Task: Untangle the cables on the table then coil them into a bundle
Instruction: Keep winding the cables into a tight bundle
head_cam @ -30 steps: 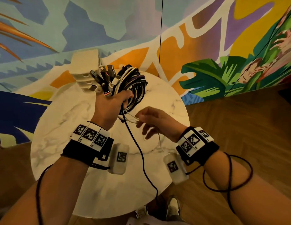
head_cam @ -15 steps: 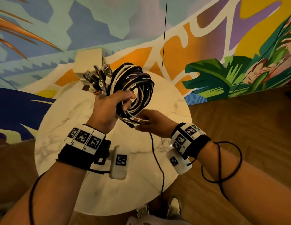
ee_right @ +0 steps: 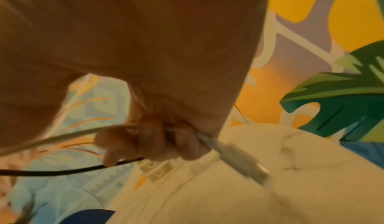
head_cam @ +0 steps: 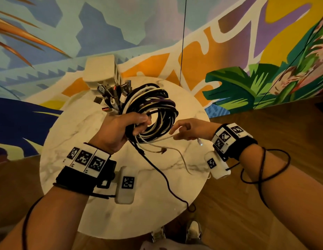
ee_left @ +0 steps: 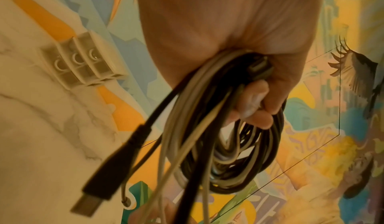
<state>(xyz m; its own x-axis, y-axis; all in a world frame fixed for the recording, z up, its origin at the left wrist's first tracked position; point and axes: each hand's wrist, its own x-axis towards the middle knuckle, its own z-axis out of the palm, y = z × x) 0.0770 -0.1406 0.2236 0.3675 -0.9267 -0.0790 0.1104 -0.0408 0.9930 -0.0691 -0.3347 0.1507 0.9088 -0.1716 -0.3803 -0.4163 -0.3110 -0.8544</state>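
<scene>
My left hand (head_cam: 128,123) grips a thick coil of black, white and purple cables (head_cam: 157,109) above the round marble table (head_cam: 67,141); the same coil (ee_left: 239,153) hangs below that hand's curled fingers (ee_left: 253,111) in the left wrist view. A cluster of plugs (head_cam: 110,98) sticks out at the coil's upper left. My right hand (head_cam: 184,130) pinches a loose white cable (head_cam: 157,139) that runs from the coil, its connector end (ee_right: 239,158) sticking out past the fingers (ee_right: 149,138). A black cable (head_cam: 157,168) trails from the coil over the table's front edge.
A white block-shaped holder (head_cam: 101,71) stands at the table's far edge against the painted mural wall. A thin black cord (head_cam: 182,40) hangs down the wall. Wooden floor (head_cam: 265,132) lies to the right, and my shoes (head_cam: 193,230) show below the table edge.
My right hand has moved rightwards away from the coil, drawing the white cable out taut. The left hand has kept its hold on the coil, lifted slightly.
</scene>
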